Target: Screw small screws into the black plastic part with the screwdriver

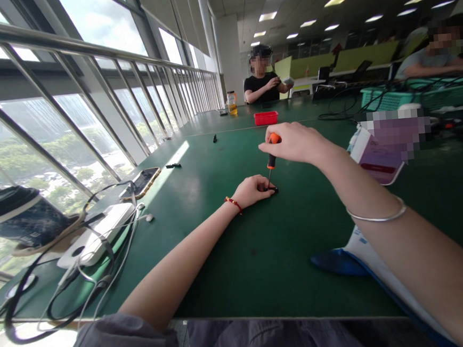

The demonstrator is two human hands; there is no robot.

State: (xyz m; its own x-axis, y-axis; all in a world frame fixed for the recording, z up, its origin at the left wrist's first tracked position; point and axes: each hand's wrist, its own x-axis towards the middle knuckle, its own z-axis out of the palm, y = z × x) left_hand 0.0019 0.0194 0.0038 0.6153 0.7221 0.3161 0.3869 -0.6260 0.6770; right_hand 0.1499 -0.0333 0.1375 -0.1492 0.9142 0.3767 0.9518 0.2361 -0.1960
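1. My right hand [293, 143] is closed around the top of one screwdriver [271, 161]. My fingers are curled tight over its orange handle, and it stands nearly upright with the tip pointing down.
2. My left hand [252, 190] lies low on the green table [230, 259]. Its fingers are drawn together and pinch one small black part [273, 190] against the surface. The part sits at my fingertips, right under the screwdriver tip (whether the tip actually touches it is too small to tell).
3. I wear one red bracelet [234, 204] on the left wrist and one silver bangle [379, 216] on the right.
4. Two more small black pieces [173, 165] lie loose farther out on the table, well apart from each other.
5. One red box [266, 118] stands beyond my hands, towards the far side.
6. To my left, near the window, lie one phone [142, 181] and one white device [100, 232] with cables tangled around it.
7. Two other people are in view: one person [262, 83] sits across the table with a jar [231, 103] of yellow liquid beside them, and a second person [438, 53] is at the far right.
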